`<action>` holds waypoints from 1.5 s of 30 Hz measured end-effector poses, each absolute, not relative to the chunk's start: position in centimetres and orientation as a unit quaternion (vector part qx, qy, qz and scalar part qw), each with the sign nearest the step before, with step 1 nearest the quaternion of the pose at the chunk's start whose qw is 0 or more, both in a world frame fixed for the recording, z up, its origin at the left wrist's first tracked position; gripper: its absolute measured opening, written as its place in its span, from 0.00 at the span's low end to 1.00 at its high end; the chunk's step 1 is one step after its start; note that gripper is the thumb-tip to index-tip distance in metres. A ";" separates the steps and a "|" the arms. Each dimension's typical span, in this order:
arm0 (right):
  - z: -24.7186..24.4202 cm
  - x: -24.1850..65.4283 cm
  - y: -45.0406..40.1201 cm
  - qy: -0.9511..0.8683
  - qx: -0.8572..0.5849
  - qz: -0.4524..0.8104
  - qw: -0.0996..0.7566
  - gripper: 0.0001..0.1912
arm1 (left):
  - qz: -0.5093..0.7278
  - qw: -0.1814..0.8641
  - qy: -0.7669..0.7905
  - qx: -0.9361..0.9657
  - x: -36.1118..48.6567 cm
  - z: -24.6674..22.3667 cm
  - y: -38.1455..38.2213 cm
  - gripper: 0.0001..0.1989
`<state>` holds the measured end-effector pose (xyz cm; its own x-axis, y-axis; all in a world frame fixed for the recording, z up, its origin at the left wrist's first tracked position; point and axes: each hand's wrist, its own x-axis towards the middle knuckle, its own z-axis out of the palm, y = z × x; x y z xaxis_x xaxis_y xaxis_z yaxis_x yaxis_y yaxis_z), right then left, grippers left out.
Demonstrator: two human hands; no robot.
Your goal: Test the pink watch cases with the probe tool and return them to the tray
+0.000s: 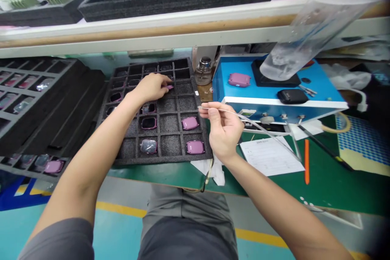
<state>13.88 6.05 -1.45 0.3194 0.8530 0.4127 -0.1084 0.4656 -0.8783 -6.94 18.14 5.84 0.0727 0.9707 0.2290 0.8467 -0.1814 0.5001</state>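
Left hand [151,86] pinches a pink part [169,87] over the foam tray [122,158] at eleven o'clock; right hand [222,128], fingers closed, grips a thin tube [258,126].

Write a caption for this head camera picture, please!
Left hand lifts a pink watch case from a foam tray; right hand holds a thin tube.

The left hand [152,86] covers most of the small purple piece [170,87] it pinches over the foam tray [164,158], so only the tip shows. Left of that tray, a second foam tray [33,101] is cut off by the picture's edge. Right of the tray, the clear bottle [307,36] is blurred and runs out of the top corner. The print on the paper sheet [271,156] is too small to read.
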 end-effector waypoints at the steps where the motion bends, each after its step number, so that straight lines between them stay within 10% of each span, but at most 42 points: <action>1: -1.5 13.9 6.0 -0.478 -0.394 0.334 0.710 0.10 | 0.259 0.125 0.620 0.730 -7.0 6.0 18.0 0.07; 15: -2.0 13.7 5.3 -0.531 -0.366 0.355 0.677 0.07 | 0.569 0.418 0.516 0.485 -0.5 0.6 3.8 0.15; 45: -2.3 13.5 5.3 -0.531 -0.348 0.380 0.673 0.06 | 0.579 0.401 0.500 0.504 0.0 0.1 3.8 0.13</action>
